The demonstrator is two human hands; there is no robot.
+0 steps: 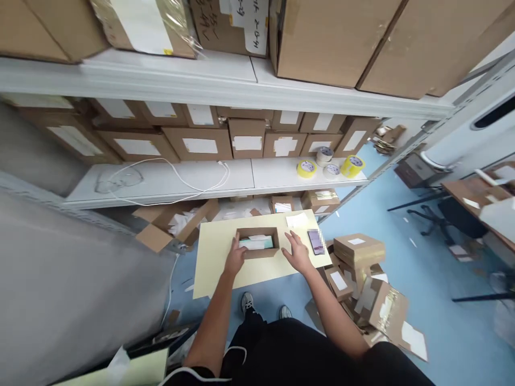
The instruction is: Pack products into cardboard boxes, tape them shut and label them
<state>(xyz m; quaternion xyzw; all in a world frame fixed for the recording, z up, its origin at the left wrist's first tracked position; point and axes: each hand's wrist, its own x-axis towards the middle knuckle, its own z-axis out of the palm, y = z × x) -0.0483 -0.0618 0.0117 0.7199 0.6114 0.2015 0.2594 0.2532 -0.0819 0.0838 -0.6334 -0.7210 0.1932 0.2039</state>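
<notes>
A small open cardboard box [257,254] sits on the pale yellow table [215,252]. White and teal packets [257,243] lie inside it; their exact kind is unclear. My left hand [236,257] grips the box at its left wall, thumb toward the front corner. To the right of the box, my right hand [298,254] is open over the table, fingers spread and nothing in them. Just beyond that hand lies a phone [316,242], with a white paper sheet [296,220] behind it.
A shelf [193,179] behind the table holds rows of cardboard boxes, a white cable [177,170] and several tape rolls [306,169]. An open carton [161,222] stands at the left. Boxes [358,251] are piled on the floor at the right.
</notes>
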